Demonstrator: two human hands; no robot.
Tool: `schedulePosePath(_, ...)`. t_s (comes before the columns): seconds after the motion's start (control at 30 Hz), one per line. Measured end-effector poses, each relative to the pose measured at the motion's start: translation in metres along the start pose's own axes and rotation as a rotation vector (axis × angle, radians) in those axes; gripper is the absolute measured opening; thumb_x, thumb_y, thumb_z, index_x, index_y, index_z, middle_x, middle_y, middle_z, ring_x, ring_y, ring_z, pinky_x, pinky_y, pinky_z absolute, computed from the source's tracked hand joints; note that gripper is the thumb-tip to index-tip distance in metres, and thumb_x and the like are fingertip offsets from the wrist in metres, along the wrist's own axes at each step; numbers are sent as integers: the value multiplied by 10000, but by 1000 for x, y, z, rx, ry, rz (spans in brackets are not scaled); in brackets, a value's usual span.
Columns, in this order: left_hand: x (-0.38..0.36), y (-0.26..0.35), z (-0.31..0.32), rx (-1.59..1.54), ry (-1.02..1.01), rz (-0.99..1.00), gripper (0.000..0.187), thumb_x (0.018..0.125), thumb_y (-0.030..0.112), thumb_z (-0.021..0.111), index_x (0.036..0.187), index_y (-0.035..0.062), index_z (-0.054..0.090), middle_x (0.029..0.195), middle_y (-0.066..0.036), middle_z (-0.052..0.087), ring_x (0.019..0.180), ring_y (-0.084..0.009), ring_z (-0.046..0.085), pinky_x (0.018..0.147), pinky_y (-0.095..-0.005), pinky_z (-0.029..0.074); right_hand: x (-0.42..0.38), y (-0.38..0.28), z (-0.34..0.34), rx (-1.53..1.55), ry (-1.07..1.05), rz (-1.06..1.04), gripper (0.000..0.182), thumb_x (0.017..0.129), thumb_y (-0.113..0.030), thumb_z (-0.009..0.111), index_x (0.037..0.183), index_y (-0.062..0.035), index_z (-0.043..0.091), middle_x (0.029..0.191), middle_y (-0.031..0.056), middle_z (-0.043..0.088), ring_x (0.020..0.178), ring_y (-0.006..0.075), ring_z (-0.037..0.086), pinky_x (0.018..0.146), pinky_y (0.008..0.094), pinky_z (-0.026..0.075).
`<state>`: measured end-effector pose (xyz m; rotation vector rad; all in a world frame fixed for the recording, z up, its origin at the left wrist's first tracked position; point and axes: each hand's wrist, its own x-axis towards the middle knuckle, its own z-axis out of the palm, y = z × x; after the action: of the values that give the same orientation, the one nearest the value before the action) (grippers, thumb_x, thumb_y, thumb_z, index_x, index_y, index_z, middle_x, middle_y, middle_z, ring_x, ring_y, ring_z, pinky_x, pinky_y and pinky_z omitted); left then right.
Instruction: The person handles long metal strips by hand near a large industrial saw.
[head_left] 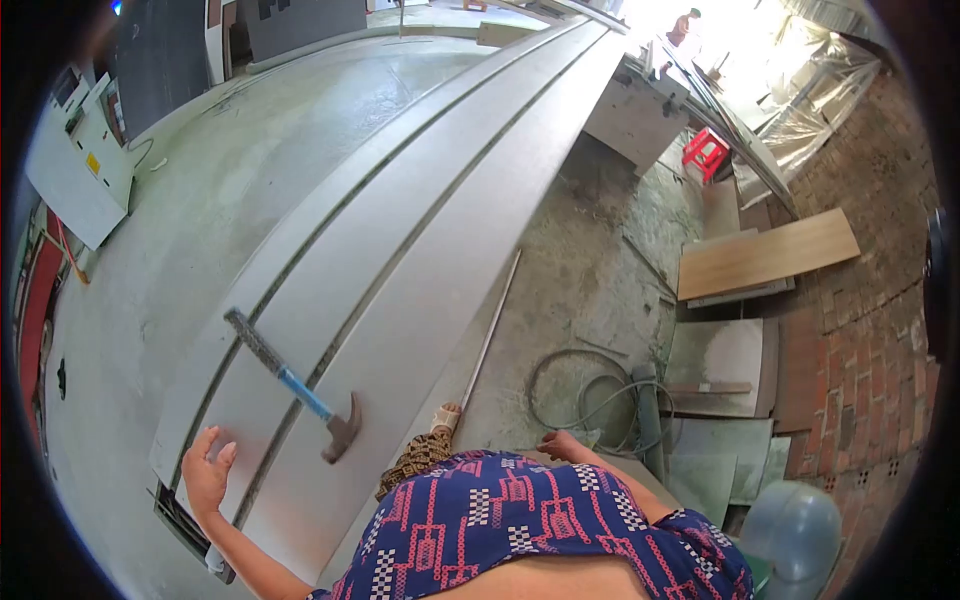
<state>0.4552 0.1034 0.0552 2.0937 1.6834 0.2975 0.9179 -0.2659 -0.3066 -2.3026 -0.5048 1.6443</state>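
My left hand (207,468) is over the near left end of a long grey panel (430,270) with dark grooves, its fingers apart and nothing in them. Beyond it, a claw hammer (300,388) with a blue and black handle lies across the grooves, its head toward my body. My right hand (565,446) is low beside my body, off the panel's right side; its fingers are partly hidden and too small to make out.
Coiled hose (590,400) lies on the floor at right. Behind it are leaning boards (715,365), a wooden board (768,255) and a red stool (706,153). A person (684,27) is far back. A white cabinet (85,175) stands left.
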Motion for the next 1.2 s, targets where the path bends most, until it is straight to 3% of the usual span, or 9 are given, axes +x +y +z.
schedulePosePath(0.23, 48, -15, -16, -261, -84, -320, 618, 783, 199, 697, 1307, -14, 448, 982, -167, 627, 877, -210, 588, 792, -331, 476, 32, -53, -90, 274, 101, 46, 534, 743, -283, 720, 1157, 23, 579, 870, 148, 663, 673, 221, 651, 569, 332, 508)
schedulePosePath(0.33, 63, 28, -39, 108, -104, -410, 639, 782, 187, 692, 1336, 17, 422, 1047, -190, 598, 893, -228, 577, 799, -346, 468, 35, -48, -116, 202, 91, 90, 528, 735, -277, 731, 1143, 25, 586, 871, 153, 659, 669, 217, 648, 557, 333, 503)
schedulePosePath(0.57, 92, 211, 6, 96, 68, 128, 696, 753, 324, 702, 1343, 64, 438, 1239, -190, 535, 993, -292, 561, 862, -373, 444, 64, 3, -190, 46, 85, 144, 524, 730, -299, 730, 1116, 31, 604, 864, 151, 664, 637, 222, 656, 575, 333, 521)
schedulePosePath(0.67, 106, 296, 55, 148, -99, 88, 786, 714, 423, 703, 1361, 77, 419, 961, -158, 623, 920, -251, 589, 837, -368, 452, 94, 27, -228, 75, 112, 77, 533, 734, -309, 722, 1124, 32, 599, 882, 159, 667, 629, 221, 656, 579, 332, 525)
schedulePosePath(0.7, 115, 323, 77, 187, -130, 141, 734, 751, 413, 691, 1335, 44, 442, 1229, -157, 557, 1002, -271, 582, 843, -353, 455, 102, 32, -244, 131, 111, 71, 541, 729, -312, 722, 1125, 35, 599, 905, 167, 670, 637, 219, 660, 593, 335, 529)
schedulePosePath(0.8, 136, 402, 148, 71, -262, 350, 727, 757, 393, 690, 1334, 30, 438, 1165, -160, 592, 955, -251, 601, 823, -353, 463, 134, 45, -291, 370, 152, 119, 539, 721, -304, 723, 1121, 36, 601, 921, 171, 671, 645, 218, 662, 613, 332, 531)
schedulePosePath(0.97, 165, 497, 302, -682, -1074, 161, 577, 809, 265, 650, 1306, 34, 468, 999, -122, 646, 882, -166, 610, 754, -318, 479, 157, 71, -386, 423, 328, 115, 485, 731, -261, 704, 1108, 29, 611, 907, 162, 675, 655, 213, 659, 632, 332, 526)
schedulePosePath(1.07, 184, 463, 428, -316, -1052, 1, 446, 839, 234, 600, 1239, 54, 522, 956, -146, 664, 868, -217, 633, 738, -354, 491, 153, 83, -430, 466, 398, 237, 472, 725, -262, 711, 1081, 34, 619, 890, 161, 677, 647, 216, 657, 636, 338, 517)
schedulePosePath(1.2, 212, 288, 584, 354, -931, 124, 433, 829, 295, 574, 1208, 90, 536, 1015, -205, 630, 988, -391, 590, 833, -462, 467, 169, 104, -429, 507, 392, 287, 420, 722, -291, 721, 1012, 3, 647, 860, 144, 683, 628, 223, 655, 636, 339, 513)
